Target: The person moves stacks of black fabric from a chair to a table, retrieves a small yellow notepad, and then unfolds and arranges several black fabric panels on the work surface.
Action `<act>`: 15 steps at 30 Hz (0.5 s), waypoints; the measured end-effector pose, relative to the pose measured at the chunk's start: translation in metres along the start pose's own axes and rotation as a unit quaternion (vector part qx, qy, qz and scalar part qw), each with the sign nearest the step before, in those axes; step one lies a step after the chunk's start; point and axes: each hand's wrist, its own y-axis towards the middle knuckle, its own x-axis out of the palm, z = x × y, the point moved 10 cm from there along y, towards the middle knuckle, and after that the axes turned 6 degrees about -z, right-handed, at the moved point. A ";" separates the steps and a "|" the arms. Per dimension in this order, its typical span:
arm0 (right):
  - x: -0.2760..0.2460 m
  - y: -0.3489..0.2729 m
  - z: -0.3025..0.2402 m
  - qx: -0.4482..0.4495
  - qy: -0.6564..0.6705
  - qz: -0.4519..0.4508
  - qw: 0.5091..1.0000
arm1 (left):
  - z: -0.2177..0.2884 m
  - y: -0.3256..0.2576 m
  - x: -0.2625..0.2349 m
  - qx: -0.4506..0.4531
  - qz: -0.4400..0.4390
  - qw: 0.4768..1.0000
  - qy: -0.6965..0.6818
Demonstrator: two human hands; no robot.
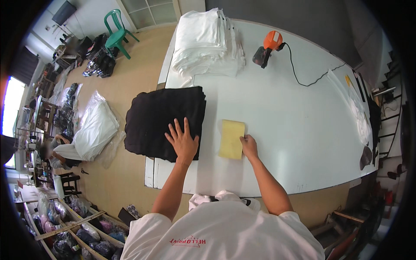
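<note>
A thick stack of folded black cloth (149, 119) lies at the left side of the white table (268, 173). My left hand (183, 141) rests flat on its right part, fingers spread. To the right of the stack is a yellow rectangular sheet or pad (231, 139), and I cannot tell whether it is paper or card. My right hand (248, 146) pinches its right edge between thumb and fingers. The yellow piece appears to lie on or just over the tabletop.
A tall pile of white cloth (201, 41) stands at the table's far left. Beyond the yellow piece is an orange and black corded tool (272, 42). Clear plastic (353, 106) lies along the right edge. Leftward on the floor are a white bundle (96, 128) and a green chair (118, 37); a person sits nearby.
</note>
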 end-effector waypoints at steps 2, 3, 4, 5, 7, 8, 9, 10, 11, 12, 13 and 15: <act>-0.004 0.036 -0.018 -0.013 0.000 0.003 1.000 | -0.001 -0.011 -0.002 0.015 -0.012 1.000 0.000; -0.004 0.057 -0.022 -0.011 0.010 -0.001 1.000 | -0.003 -0.021 0.000 0.026 -0.022 0.999 0.004; -0.005 0.077 -0.026 -0.008 0.020 -0.003 1.000 | -0.002 -0.029 0.003 0.039 -0.032 0.999 0.008; -0.007 0.099 -0.036 -0.003 0.013 -0.005 1.000 | 0.000 -0.036 -0.002 0.041 -0.033 0.999 0.005; -0.008 0.129 -0.057 0.004 0.000 -0.011 1.000 | 0.005 -0.047 -0.026 0.041 -0.032 0.999 0.003; -0.005 0.142 -0.062 0.006 0.008 -0.021 1.000 | 0.016 -0.031 -0.036 0.077 -0.026 0.994 -0.071; -0.004 0.154 -0.066 0.010 0.018 -0.028 0.999 | 0.028 -0.003 -0.048 0.115 -0.020 0.983 -0.144; -0.001 0.165 -0.066 0.016 0.026 -0.037 0.999 | 0.039 0.027 -0.054 0.152 -0.016 0.964 -0.216; 0.003 0.174 -0.066 0.014 0.020 -0.049 0.998 | 0.058 0.065 -0.065 0.182 0.048 0.942 -0.279; 0.007 0.179 -0.063 0.010 0.016 -0.061 0.998 | 0.059 0.113 -0.029 0.059 -0.060 0.907 -0.413; 0.012 0.184 -0.063 0.005 0.013 -0.073 0.997 | 0.063 0.161 0.003 0.012 -0.067 0.856 -0.512; 0.016 0.180 -0.081 -0.023 -0.008 -0.064 0.998 | 0.061 0.246 0.100 -0.189 -0.147 0.613 -0.753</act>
